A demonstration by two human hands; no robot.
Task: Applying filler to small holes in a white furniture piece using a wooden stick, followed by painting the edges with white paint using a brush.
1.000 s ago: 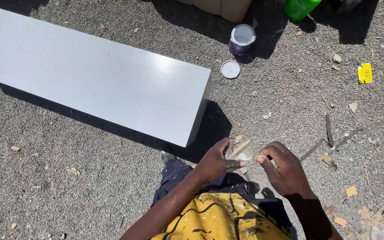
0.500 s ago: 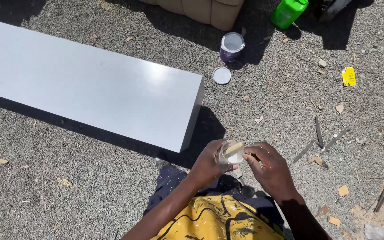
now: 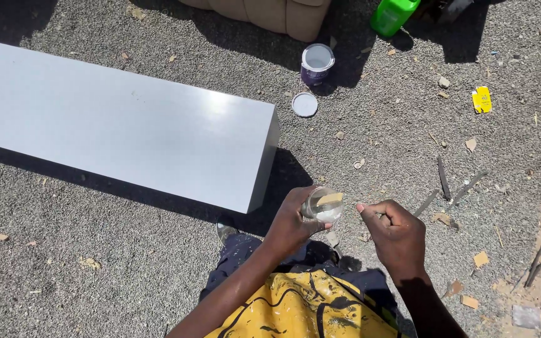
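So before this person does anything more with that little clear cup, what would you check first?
1. Left hand grips the clear cup: ok.
2. Wooden stick rests in the cup: ok.
3. Cup level: not ok, it is tilted.
4. Right hand off the cup, fingers curled: ok; whether it holds anything, cannot tell.
5. Paint tin open, its lid on the gravel beside it: ok.
6. Grey painted board surface dry: cannot tell.

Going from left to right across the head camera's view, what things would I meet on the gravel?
Long grey painted board → round white lid → green plastic jug → dark thin sticks → small yellow card.
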